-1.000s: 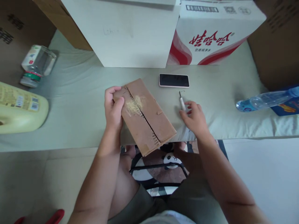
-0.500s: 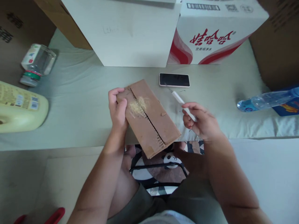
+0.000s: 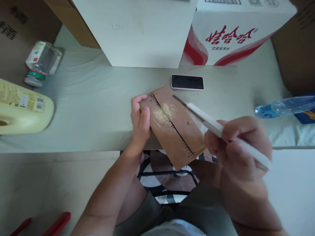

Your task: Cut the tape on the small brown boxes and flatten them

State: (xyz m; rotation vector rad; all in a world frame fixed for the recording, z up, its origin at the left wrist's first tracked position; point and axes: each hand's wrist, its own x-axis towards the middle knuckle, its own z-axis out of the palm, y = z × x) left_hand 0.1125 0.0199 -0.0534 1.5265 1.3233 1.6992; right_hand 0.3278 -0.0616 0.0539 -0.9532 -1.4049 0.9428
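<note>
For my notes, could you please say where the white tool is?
The white tool is right of centre in the head view, in the right hand, tip overlapping the small carton.

A carton (image 3: 169, 139) is gripped at one end by the left hand (image 3: 141, 119); its seam is turned upward, crossed by a pale scuffed patch. A white tool (image 3: 209, 122) is held in the right hand (image 3: 240, 160), tip pointed toward the carton; contact cannot be determined. A phone (image 3: 187, 82) is seen lying beyond on the cloth (image 3: 98, 105).
</note>
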